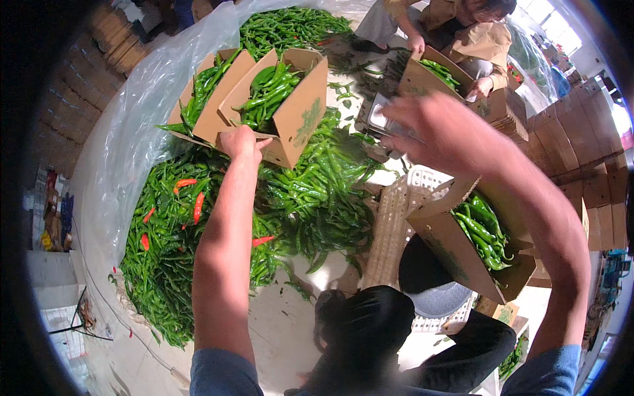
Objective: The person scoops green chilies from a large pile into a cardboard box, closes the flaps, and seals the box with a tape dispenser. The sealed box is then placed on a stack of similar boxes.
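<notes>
My left hand (242,143) grips the near edge of an open cardboard box (303,111) that holds green chili peppers (271,94). Pressed against its left side stands another cardboard box (225,94), also filled with green peppers. Both rest on a large heap of green peppers (317,183). My right hand (426,128) is blurred and reaches forward with its fingers apart. I see nothing in it. Partly behind its fingers lies a metal-topped scale (379,116). Under my right forearm, a third box (446,237) of green peppers sits tilted.
A co-worker (446,34) crouches at the far right, both hands on a box of peppers (431,74). White perforated crates (389,218) stand right of the heap. Clear plastic sheeting (133,114) borders the left side. Stacked cartons (574,133) line the right.
</notes>
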